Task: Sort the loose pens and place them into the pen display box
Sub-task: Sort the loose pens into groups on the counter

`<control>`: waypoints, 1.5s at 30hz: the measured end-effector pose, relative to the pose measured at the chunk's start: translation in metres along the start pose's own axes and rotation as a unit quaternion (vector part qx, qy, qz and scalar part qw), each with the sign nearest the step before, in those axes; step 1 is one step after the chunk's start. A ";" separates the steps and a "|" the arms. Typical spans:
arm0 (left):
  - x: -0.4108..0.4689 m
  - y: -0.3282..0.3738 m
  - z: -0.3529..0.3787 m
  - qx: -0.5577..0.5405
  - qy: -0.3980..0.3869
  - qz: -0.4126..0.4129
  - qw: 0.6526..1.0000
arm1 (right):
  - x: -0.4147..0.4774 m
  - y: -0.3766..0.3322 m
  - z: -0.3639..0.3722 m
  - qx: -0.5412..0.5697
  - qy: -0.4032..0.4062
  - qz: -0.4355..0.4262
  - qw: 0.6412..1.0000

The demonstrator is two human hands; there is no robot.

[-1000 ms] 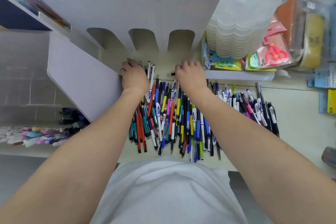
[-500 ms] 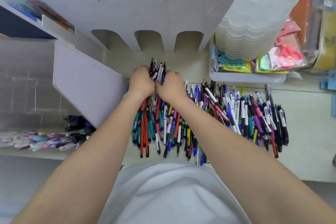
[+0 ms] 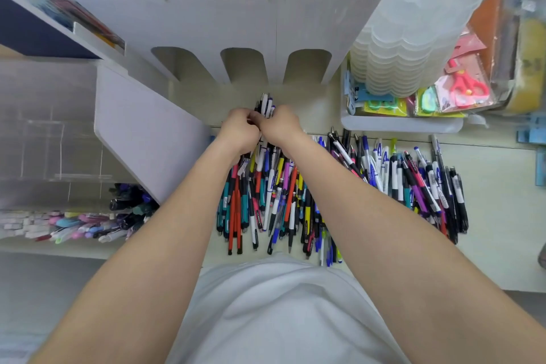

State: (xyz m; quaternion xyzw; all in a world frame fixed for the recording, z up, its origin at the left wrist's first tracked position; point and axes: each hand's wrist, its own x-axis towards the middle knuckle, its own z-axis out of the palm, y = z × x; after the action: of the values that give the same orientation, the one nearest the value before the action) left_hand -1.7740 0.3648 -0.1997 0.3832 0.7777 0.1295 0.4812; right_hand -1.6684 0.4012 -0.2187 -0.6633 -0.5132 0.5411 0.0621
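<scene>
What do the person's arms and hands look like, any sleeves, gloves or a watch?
The left hand and right hand are bare, with no gloves. The forearms are bare too: no sleeve, watch or bracelet shows on them. The only clothing in view is a white shirt over the torso.

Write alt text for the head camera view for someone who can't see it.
Seen from above, a person's left hand and right hand together grip a bunch of pens just in front of a white display box with three arched openings. Under the forearms, loose pens of many colours lie in a pile on the pale table.
</scene>
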 end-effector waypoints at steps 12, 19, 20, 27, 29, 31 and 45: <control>-0.064 0.054 0.021 -0.100 0.036 0.203 0.973 | -0.060 0.027 -0.072 -0.030 0.134 -0.187 0.973; -0.094 0.059 0.070 -0.135 -0.125 0.176 0.967 | -0.089 0.078 -0.120 -0.121 0.184 -0.143 0.965; -0.097 0.056 0.078 -0.140 -0.137 0.158 0.968 | -0.090 0.085 -0.122 -0.124 0.184 -0.132 0.966; -0.110 0.033 0.129 -0.034 -0.078 0.127 0.988 | -0.096 0.127 -0.108 -0.138 0.195 -0.089 0.967; -0.113 0.030 0.134 0.007 -0.042 0.150 0.988 | -0.102 0.132 -0.105 -0.119 0.208 -0.091 0.967; -0.114 0.027 0.135 0.065 -0.018 0.175 0.982 | -0.108 0.136 -0.104 -0.087 0.216 -0.090 0.968; -0.114 0.010 0.125 0.166 0.019 0.181 0.969 | -0.149 0.184 -0.103 -0.147 0.246 -0.099 0.953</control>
State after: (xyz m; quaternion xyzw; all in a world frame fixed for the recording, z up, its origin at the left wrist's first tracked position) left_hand -1.6362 0.2687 -0.1829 0.5895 0.7151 0.0906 0.3645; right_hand -1.4585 0.2531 -0.1965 -0.7234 -0.6193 0.2705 0.1414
